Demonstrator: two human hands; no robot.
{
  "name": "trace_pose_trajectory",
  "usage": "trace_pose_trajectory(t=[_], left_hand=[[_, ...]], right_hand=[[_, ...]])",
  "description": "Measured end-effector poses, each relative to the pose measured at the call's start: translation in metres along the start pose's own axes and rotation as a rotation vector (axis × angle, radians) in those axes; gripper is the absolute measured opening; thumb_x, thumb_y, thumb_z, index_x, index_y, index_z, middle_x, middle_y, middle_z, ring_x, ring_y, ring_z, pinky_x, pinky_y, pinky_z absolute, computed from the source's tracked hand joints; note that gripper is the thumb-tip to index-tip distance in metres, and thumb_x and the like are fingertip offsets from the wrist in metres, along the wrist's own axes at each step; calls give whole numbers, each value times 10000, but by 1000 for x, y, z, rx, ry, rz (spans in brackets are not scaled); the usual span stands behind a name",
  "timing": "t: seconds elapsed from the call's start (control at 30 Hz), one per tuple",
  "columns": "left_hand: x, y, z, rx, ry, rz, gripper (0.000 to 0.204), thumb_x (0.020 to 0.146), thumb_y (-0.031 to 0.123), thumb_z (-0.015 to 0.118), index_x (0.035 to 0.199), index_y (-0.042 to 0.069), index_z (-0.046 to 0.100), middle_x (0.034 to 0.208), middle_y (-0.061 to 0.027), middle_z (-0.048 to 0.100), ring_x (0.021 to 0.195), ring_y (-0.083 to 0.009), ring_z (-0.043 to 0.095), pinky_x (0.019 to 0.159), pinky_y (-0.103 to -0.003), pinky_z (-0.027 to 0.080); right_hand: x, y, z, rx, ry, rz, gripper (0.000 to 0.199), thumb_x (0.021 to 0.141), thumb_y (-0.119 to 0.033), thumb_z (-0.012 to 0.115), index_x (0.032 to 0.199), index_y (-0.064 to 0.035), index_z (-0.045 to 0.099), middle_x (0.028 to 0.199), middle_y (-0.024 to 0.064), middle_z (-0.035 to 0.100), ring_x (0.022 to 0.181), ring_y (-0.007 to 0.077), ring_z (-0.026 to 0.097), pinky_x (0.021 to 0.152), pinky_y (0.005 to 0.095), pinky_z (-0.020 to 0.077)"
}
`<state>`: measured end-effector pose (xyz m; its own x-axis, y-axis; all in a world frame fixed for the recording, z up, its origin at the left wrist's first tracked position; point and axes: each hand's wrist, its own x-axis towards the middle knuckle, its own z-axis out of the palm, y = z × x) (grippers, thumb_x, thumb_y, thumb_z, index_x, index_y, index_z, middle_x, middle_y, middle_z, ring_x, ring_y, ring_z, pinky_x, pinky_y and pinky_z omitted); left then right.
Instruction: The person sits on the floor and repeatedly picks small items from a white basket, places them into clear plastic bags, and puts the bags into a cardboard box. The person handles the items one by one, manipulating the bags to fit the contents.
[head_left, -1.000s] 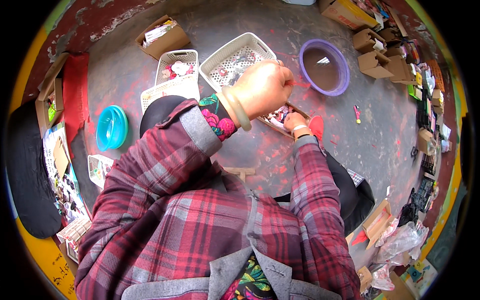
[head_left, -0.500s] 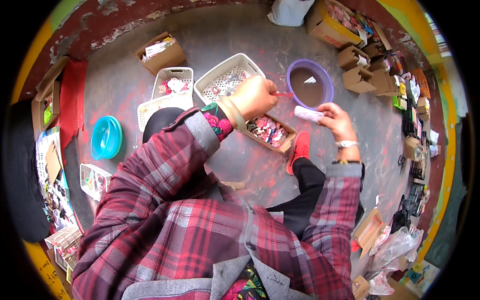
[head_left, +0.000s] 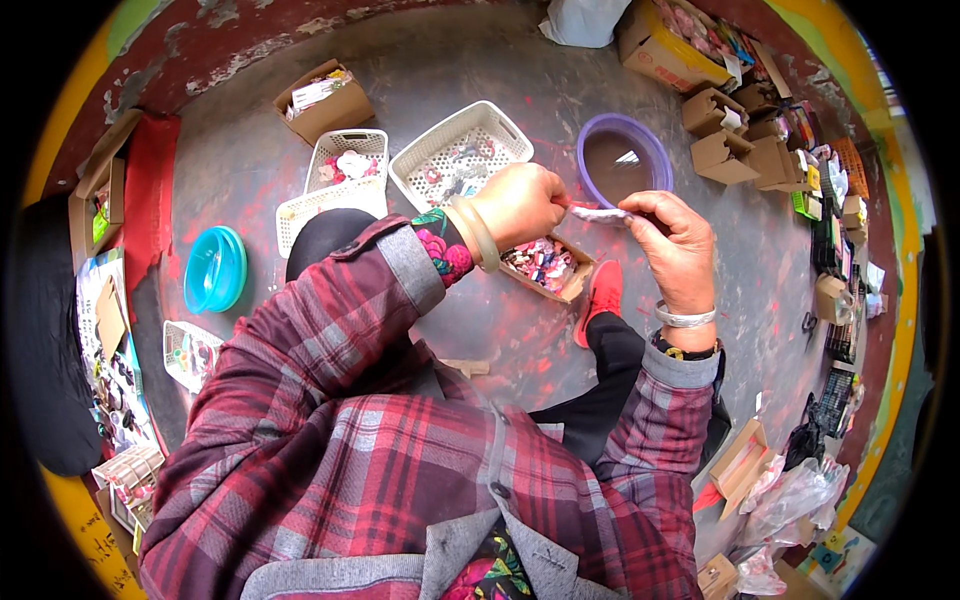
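Hands (head_left: pixel 678 250) pinch a red strip (head_left: pixel 582 205) and pale piece (head_left: pixel 606 216), a red-printed carton (head_left: pixel 652 62) beyond.

A purple basin (head_left: pixel 660 166) stands just beyond the right fingers (head_left: pixel 660 204); open floor (head_left: pixel 762 262) lies rightward.

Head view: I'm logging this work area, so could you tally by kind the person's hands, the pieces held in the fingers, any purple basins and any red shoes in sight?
Hands: 2 (left hand, right hand)
Held pieces: 2 (thin red piece, pale piece)
Purple basin: 1
Red shoe: 1
Total: 6
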<state>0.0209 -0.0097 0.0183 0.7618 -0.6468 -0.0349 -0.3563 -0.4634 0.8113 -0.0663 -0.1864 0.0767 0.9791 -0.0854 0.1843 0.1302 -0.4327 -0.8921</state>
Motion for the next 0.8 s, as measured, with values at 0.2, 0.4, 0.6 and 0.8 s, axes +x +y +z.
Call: trace_pose_trajectory(t=[0.2,0.4,0.6,0.8], left_hand=[[1,-3,4,56,13,88,188,742,153,604,863,27,673,764,-157,647,725,-268,637,672,-341,491],[3,1,-1,-69,-75,73,210,800,170,563,918,30,665,765,-150,648,701,-257,634,658,-336,491],[0,12,-9,-235,-131,-1,238,840,197,550,911,-6,652,724,-99,640,624,-152,600,572,-293,487],[3,8,-10,-582,-231,-156,246,872,192,535,940,-23,631,721,-52,613,608,-114,576,524,-233,477]], right_hand=[[2,4,11,-97,-18,-43,148,730,76,552,840,18,632,805,58,609,726,118,576,650,228,452],[3,8,19,-125,-17,-64,144,718,58,575,841,0,623,789,60,597,707,128,582,631,228,450],[4,6,17,-341,-3,-171,137,686,13,616,815,-29,626,836,60,603,822,190,579,724,294,460],[7,8,18,-485,15,-314,134,670,-44,649,803,-53,650,1070,105,577,1080,284,488,918,371,390]])
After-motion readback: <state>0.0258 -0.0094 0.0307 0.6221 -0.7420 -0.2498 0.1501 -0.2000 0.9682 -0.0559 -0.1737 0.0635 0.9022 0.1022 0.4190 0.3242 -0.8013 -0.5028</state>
